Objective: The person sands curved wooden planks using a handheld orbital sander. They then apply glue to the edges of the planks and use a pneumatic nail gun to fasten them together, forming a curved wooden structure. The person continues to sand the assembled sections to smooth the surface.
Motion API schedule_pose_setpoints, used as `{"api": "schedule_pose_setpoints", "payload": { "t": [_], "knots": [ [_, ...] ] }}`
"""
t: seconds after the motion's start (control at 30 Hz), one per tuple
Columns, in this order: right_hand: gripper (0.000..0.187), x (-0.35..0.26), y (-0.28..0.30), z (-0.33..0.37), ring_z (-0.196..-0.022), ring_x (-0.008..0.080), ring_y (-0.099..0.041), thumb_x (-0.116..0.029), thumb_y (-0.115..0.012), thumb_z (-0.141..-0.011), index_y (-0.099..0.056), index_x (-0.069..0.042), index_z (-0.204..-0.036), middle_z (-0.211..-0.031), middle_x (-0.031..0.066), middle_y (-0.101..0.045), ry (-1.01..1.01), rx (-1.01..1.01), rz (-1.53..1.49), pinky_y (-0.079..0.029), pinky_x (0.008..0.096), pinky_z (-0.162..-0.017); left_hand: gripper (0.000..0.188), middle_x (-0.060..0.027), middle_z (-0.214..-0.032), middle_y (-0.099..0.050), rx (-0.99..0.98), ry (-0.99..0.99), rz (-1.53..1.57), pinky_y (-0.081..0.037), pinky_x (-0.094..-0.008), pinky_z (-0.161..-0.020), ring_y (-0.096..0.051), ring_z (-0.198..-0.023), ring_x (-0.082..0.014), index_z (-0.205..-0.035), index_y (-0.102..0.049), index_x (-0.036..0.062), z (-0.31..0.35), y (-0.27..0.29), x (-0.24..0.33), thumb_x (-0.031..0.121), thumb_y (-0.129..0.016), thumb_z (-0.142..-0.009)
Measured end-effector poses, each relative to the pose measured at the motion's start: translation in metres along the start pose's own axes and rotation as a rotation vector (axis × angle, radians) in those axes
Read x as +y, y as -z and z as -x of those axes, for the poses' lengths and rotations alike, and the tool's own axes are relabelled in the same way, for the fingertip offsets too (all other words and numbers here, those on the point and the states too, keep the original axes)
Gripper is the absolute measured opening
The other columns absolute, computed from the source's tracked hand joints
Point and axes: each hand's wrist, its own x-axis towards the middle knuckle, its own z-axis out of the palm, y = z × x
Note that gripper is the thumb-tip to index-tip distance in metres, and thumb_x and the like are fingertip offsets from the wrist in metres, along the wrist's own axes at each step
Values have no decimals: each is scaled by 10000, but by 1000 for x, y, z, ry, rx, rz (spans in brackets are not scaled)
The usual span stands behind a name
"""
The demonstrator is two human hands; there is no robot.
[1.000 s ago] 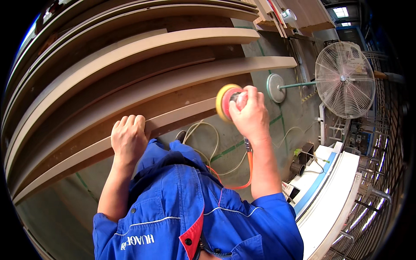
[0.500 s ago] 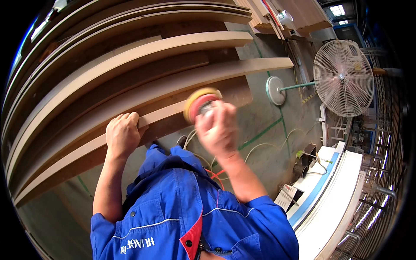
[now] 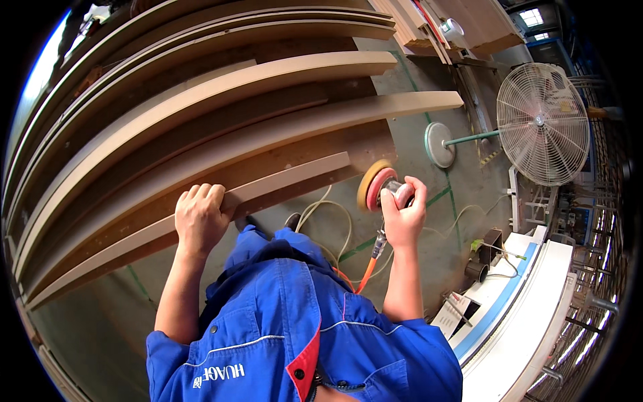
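My right hand [image 3: 406, 213] grips an air sander [image 3: 392, 189] with a round yellow and red pad, held up past the right end of the nearest wooden strip. The pad is apart from the wood and tilted on its edge. An orange hose [image 3: 366, 275] runs down from the sander's fitting. On the left, my left hand [image 3: 201, 216] is wrapped over the long narrow wooden strip [image 3: 295, 175], fingers curled over its far side. The strip lies at the near edge of a brown board [image 3: 365, 144].
Beyond it lie several long wooden boards, among them a pale beam [image 3: 321, 63] and a second beam [image 3: 408, 102]. A standing fan [image 3: 541, 124] with a round base [image 3: 439, 144] is at the right. A pale hose [image 3: 345, 231] loops on the floor. A white machine [image 3: 509, 301] stands lower right.
My right hand has carried the sander rightward and off the strip, leaving the strip's end exposed. My left hand keeps its hold on the strip; the whole view has shifted slightly.
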Motion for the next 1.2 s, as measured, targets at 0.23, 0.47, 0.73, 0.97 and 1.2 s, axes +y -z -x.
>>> {"api": "schedule_pose_setpoints", "payload": {
  "t": [0.23, 0.47, 0.73, 0.97, 1.2],
  "knots": [
    [566, 29, 9, 13, -1041, 267, -657, -212, -845, -844, -592, -8, -1307, -1141, 148, -677, -45, -101, 12, -535, 411, -956, 575, -86, -1239, -739, -15, 17, -1, -524, -447, -1026, -684, -1148, -299, -1276, -727, 106, 26, -10, 11, 288, -884, -753],
    [585, 53, 18, 19, -1049, 279, -680, -220, -857, -822, -600, -12, -1305, -1145, 161, -695, -114, -140, 2, -548, 422, -948, 740, -82, -1318, -647, 85, -146, -197, -458, -470, -1098, -612, -1210, -282, -1408, -656, 101, 48, -41, -3, 370, -879, -756],
    [558, 7, 15, -52, -1031, 363, -712, -227, -860, -789, -634, -31, -1260, -1134, 199, -716, 125, -206, 137, -568, 445, -924, 699, -75, -1317, -645, 155, -161, -225, -457, -473, -1090, -612, -1208, -279, -1414, -645, 110, 56, -51, -6, 302, -859, -776],
    [609, -76, -64, -176, -1172, 431, -672, -400, -772, -837, -559, -58, -1293, -1246, 239, -689, 263, -319, 371, -541, 493, -1016, 728, -69, -1306, -648, 233, -160, -197, -462, -480, -1083, -615, -1203, -283, -1423, -619, 127, 59, -55, -2, 215, -833, -733],
    [389, -67, -109, -218, -1111, 422, -684, -419, -660, -868, -775, -49, -907, -1209, 260, -684, 537, -517, 597, -556, 511, -1002, 559, -69, -1301, -641, 136, -183, -270, -488, -482, -1069, -613, -1205, -265, -1386, -626, 130, 63, -41, 2, 249, -739, -852]
  ]
}}
